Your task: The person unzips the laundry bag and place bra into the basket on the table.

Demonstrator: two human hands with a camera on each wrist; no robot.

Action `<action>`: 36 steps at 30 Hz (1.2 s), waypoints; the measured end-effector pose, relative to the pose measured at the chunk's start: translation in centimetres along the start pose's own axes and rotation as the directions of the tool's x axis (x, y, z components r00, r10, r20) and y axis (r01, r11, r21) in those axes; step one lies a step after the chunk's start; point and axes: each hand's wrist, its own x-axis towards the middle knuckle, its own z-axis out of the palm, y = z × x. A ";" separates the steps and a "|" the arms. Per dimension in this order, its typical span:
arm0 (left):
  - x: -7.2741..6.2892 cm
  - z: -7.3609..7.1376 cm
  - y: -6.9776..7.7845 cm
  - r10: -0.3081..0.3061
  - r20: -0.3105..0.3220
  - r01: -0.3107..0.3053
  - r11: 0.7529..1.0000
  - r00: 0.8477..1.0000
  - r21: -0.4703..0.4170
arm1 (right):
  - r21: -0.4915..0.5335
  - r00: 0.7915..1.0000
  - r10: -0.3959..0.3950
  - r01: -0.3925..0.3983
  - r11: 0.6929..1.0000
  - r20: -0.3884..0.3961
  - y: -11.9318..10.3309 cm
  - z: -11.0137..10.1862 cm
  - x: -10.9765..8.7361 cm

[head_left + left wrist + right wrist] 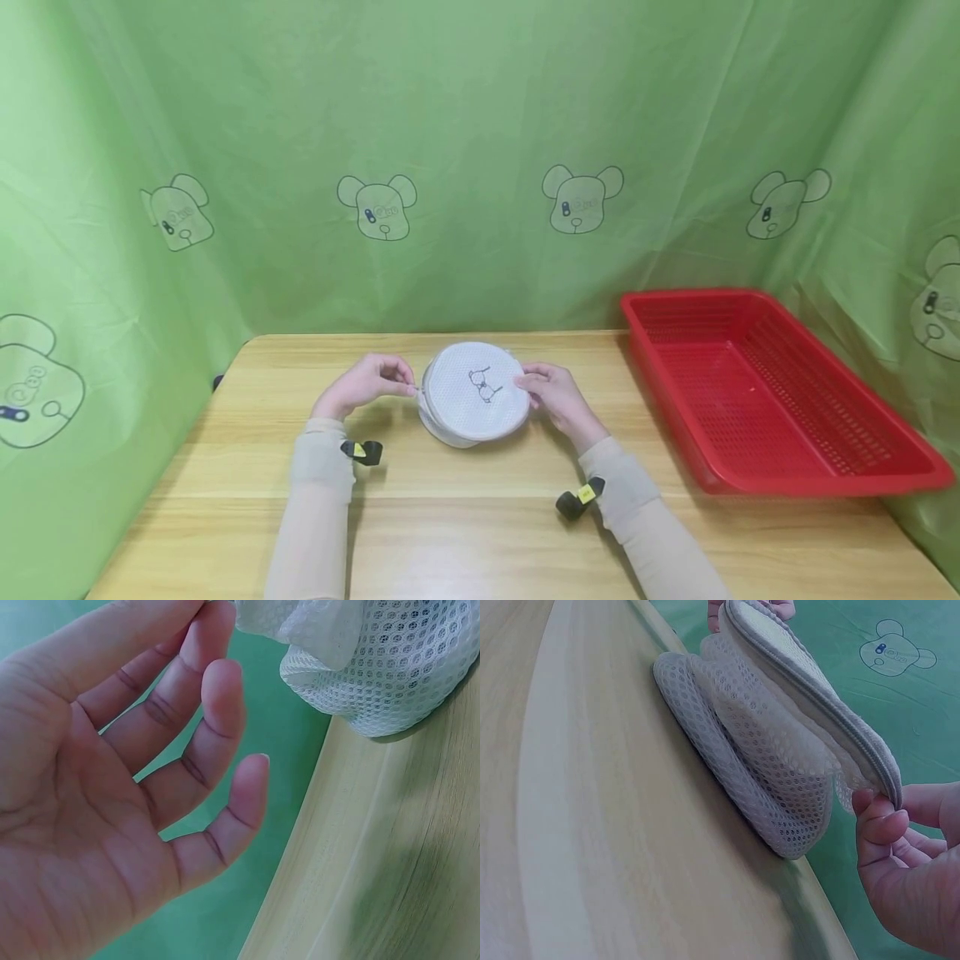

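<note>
A round white mesh laundry bag (pixel 480 392) rests on the wooden table, its flat top tilted and printed with a small bra drawing. A grey zipper (pixel 825 712) runs round the top's rim, and the soft mesh side sags in folds below it. My left hand (pixel 369 385) pinches the bag's left edge between thumb and index finger; the exact spot is cut off in the left wrist view, where the other fingers curve loosely. On the opposite side, my right hand (pixel 558 400) pinches the rim, thumb on top in the head view. Whether the zipper is closed all round I cannot tell.
A large red plastic basket (pixel 780 400) stands at the table's right side, with nothing seen inside. Green curtains (pixel 480 267) with bear-head prints hang behind and on both sides. Wood-grain tabletop (pixel 450 533) extends in front of the bag.
</note>
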 end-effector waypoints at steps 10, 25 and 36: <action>0.1 0.0 -0.1 -0.005 0.036 0.005 1.000 0.999 0.009 | -0.019 1.000 0.024 -0.024 1.000 0.012 0.0 -0.1 -0.1; 0.2 -0.2 -0.9 -0.027 -0.038 0.029 0.999 0.999 0.037 | -0.024 0.991 0.081 -0.079 0.997 0.107 0.0 -0.6 -0.2; 0.2 -0.1 -0.6 -0.080 -0.158 0.086 0.996 0.984 0.033 | -0.046 0.992 0.042 -0.037 0.998 0.116 0.2 -0.2 -0.1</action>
